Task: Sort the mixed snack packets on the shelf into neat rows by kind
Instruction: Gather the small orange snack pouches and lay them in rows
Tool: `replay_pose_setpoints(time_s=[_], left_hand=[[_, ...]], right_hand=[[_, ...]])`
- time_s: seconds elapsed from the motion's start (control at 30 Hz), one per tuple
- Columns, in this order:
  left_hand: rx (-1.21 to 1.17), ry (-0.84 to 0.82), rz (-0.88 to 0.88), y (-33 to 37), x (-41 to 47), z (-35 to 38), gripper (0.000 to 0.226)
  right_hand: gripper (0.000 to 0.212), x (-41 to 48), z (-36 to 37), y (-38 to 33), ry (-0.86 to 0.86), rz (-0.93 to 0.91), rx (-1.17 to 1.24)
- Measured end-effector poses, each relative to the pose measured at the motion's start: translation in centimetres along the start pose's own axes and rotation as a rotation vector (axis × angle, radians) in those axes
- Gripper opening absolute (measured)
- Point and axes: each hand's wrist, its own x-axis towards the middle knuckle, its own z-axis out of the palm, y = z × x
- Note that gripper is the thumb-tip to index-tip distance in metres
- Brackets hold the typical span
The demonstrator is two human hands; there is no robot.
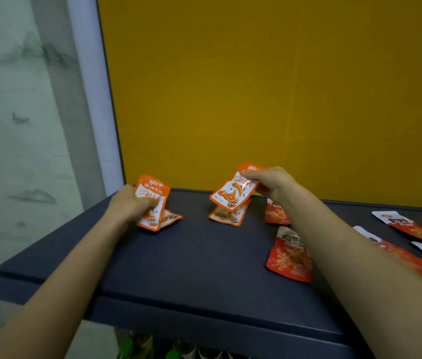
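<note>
- Head view: left grip [129,204] is closed on an orange-and-white snack packet [151,193], thumb across its face. The packet is tilted up at the far-left corner of the dark blue shelf [178,275].
- A second orange packet [172,218] lies flat on the shelf, just under the held one.
- Right grip [273,182] pinches another orange packet [230,193] by its top edge and holds it raised above a fourth orange packet [226,216], which lies flat mid-shelf.
- Two red packets sit to the right, one near [290,257] and one further back [274,215], both partly hidden by the right forearm.
- Long red-and-white packets [412,228] lie at the far right, at loose angles and part out of frame.
- Progress, as a judgement: kinds are already roughly grouped, orange to the left, red in the middle, long ones to the right. Orange is split into two small clusters, and no group forms a straight row yet. Aligning and spacing remain.
- Containers: no box, tray or bin is visible; the shelf alone carries the packets. A yellow back panel [256,86] closes it behind.
- Below the shelf edge are green bottle caps [125,343], too dim to tell more.
</note>
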Motion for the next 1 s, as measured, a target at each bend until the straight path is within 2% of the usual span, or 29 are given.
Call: replay_pose_setpoints(time_s=[0.07, 0.17, 0.23, 0.33, 0.37, 0.47, 0.6, 0.7, 0.87, 1.0], left_hand=[[0.125, -0.002, -0.03, -1.8, -0.1, -0.2, 0.044], [0.405, 0.015, -0.036, -2.8, -0.4, 0.3, 0.065], [0.487, 0.021, -0.009, -2.4, -0.6, 0.7, 0.073], [0.424, -0.024, -0.022, -1.6, -0.4, 1.2, 0.074], [0.36, -0.045, -0.043, -1.4, 0.0, 1.3, 0.075], [0.144, -0.101, -0.133, -0.6, 0.6, 1.4, 0.089], [0.015, -0.13, -0.16, 0.5, 1.0, 1.6, 0.103], [-0.091, -0.169, -0.115, 0.8, 0.9, 1.8, 0.094], [-0.341, -0.329, -0.135, 0.4, 0.6, 1.0, 0.069], [-0.418, -0.34, -0.134, 0.1, 0.8, 0.7, 0.05]], right_hand=[[0.031, 0.3, 1.2, 0.8, 0.004, 0.005, -0.114], [0.044, 0.9, 2.1, 2.0, 0.058, -0.019, -0.494], [0.04, 1.1, 2.3, 2.3, 0.052, -0.017, -0.622], [0.035, 1.2, 2.7, 2.5, 0.036, -0.037, -0.783], [0.041, 1.2, 2.8, 2.4, 0.042, -0.048, -0.819], [0.083, 1.3, 2.9, 2.3, 0.06, -0.016, -0.886], [0.099, 0.3, 3.8, 2.1, -0.05, 0.029, -1.066], [0.096, -0.3, 4.7, 2.0, -0.079, 0.005, -1.119], [0.087, -1.0, 5.0, 1.3, -0.145, 0.047, -1.01], [0.086, -1.6, 4.9, 1.2, -0.148, 0.038, -0.944]])
